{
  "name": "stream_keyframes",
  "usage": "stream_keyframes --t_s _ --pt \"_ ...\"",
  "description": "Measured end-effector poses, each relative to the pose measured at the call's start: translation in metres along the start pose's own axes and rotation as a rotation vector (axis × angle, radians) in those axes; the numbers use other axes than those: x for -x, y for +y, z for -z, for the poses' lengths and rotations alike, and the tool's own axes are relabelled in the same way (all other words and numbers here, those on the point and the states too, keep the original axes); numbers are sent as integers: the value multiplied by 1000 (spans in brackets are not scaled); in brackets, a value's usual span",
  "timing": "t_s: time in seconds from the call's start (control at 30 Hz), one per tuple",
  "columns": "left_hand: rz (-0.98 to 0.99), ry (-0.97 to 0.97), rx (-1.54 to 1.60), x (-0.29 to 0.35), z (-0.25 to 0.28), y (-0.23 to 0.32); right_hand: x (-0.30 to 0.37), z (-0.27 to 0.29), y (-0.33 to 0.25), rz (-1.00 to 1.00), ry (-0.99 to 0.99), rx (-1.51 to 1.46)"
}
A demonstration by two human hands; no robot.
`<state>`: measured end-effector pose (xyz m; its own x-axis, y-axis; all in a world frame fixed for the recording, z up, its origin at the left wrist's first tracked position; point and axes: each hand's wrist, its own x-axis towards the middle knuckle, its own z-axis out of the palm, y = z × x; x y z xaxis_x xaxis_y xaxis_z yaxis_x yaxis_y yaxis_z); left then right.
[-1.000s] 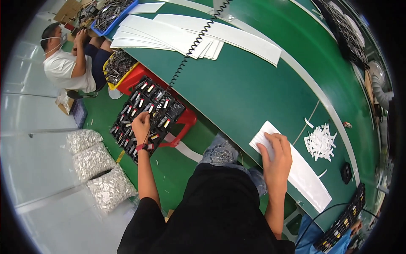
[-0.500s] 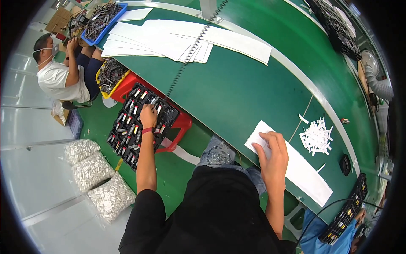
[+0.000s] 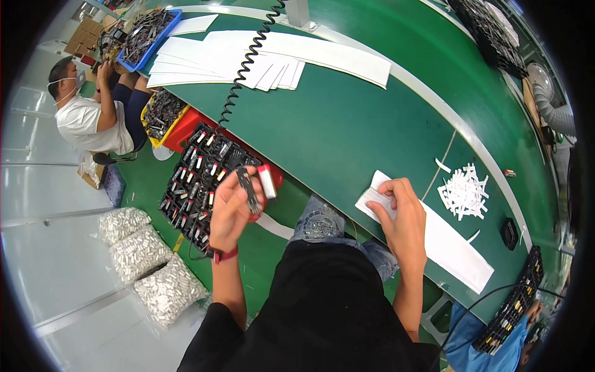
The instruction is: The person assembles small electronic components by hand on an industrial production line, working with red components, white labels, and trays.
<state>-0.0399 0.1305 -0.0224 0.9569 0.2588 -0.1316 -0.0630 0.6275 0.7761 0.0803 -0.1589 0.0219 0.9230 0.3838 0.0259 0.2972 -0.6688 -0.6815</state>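
Observation:
My left hand (image 3: 230,211) is raised in front of the black tray, pinching a narrow dark electronic part (image 3: 248,189). A white block with a red end (image 3: 266,181) sits at its fingertips, apparently part of the same piece. On the green table, my right hand (image 3: 403,214) is bent over the near end of a long white sheet (image 3: 455,251). Its thumb and fingertips grip the creased end, and whatever lies under the palm is hidden. The black tray (image 3: 197,180) holds many similar dark parts with white, red and yellow blocks.
White sheets (image 3: 186,60) fan across the far left of the table (image 3: 322,136). A pile of white strips (image 3: 463,193) and a black box (image 3: 509,234) lie right. A coiled cable (image 3: 238,80) hangs ahead. Bags of white pieces (image 3: 141,251) stand left. A seated person (image 3: 93,118) works beyond.
My left hand has come up out of the tray toward me, carrying the dark part. My right hand stays at the sheet's end, where a crease now shows.

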Motion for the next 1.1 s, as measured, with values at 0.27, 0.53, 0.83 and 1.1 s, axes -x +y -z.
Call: stream_keyframes --t_s 0.27,0.53,0.83,1.1 --pt "222 -305 164 7 -75 -32 4 -17 17 127 126 -44" --pt "330 -351 157 -4 -93 -53 12 1 25 106 228 -298" --pt "490 -479 47 -26 -132 -66 45 53 13 -67 386 -551" --pt "457 -509 -23 -29 -154 -75 55 44 6 -15 286 -728"
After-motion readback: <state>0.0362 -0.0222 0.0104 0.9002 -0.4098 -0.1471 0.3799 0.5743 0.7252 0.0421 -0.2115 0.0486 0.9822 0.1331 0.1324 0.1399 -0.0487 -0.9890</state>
